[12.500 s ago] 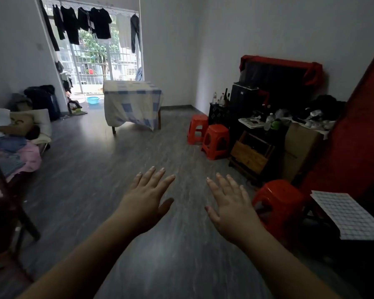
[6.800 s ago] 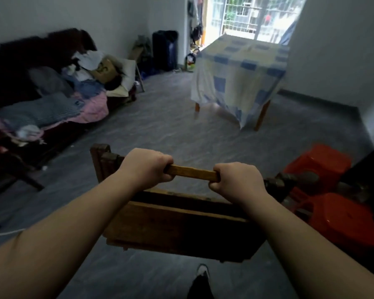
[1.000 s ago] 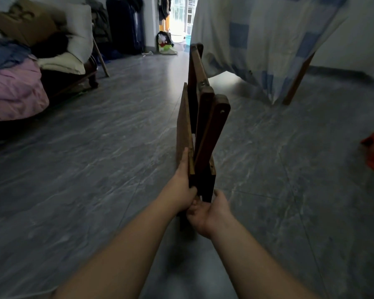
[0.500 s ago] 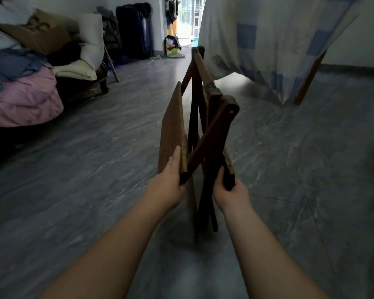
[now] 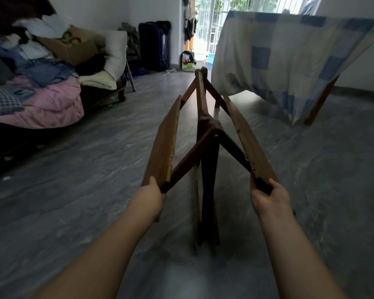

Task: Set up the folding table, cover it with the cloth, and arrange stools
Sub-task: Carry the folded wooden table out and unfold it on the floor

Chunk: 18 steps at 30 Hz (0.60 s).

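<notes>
The wooden folding table (image 5: 205, 134) stands on the grey floor in front of me, partly unfolded. Its two brown side panels are spread apart like a V, with dark crossed legs between them. My left hand (image 5: 150, 198) grips the near lower corner of the left panel. My right hand (image 5: 268, 196) grips the near lower corner of the right panel. A white cloth with blue checks (image 5: 289, 55) hangs over another table at the back right. No stools are in view.
A sofa heaped with clothes, a pink blanket and a cardboard box (image 5: 41, 83) runs along the left wall. A dark suitcase (image 5: 153, 45) stands at the back by the bright balcony door. Bare grey floor lies left and right of the folding table.
The folded table has been set upright on the floor. My hands have pulled its two panels apart, from nearly flat together to a wide V. My right hand has moved far to the right.
</notes>
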{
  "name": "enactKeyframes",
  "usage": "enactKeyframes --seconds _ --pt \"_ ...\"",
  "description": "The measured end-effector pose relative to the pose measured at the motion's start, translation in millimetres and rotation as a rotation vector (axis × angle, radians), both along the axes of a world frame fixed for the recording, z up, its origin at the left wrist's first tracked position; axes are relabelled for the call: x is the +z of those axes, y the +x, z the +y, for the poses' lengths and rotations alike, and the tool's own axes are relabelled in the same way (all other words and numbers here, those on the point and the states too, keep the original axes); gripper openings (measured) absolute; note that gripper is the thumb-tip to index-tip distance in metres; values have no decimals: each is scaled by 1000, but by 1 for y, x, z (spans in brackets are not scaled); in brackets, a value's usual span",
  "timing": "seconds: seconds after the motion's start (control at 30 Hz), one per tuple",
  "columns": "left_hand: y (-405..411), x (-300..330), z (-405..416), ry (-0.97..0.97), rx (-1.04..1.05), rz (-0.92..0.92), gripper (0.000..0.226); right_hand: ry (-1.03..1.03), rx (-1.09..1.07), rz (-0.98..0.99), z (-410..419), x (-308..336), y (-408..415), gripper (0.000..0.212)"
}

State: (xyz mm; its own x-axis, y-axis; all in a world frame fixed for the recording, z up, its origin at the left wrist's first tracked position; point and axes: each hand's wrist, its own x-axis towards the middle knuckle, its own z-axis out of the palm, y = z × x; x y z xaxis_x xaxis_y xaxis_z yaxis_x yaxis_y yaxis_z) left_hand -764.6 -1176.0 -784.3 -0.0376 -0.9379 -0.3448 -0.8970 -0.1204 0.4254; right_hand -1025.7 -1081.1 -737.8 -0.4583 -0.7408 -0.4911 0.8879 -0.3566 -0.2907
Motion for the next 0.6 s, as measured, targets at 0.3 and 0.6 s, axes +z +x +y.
enactKeyframes --seconds 0.3,0.6 --pt "4 4 -11 -31 514 1093 59 60 10 24 11 28 -8 43" --pt "-3 74 -34 252 1006 1752 42 51 -44 18 22 50 -26 42"
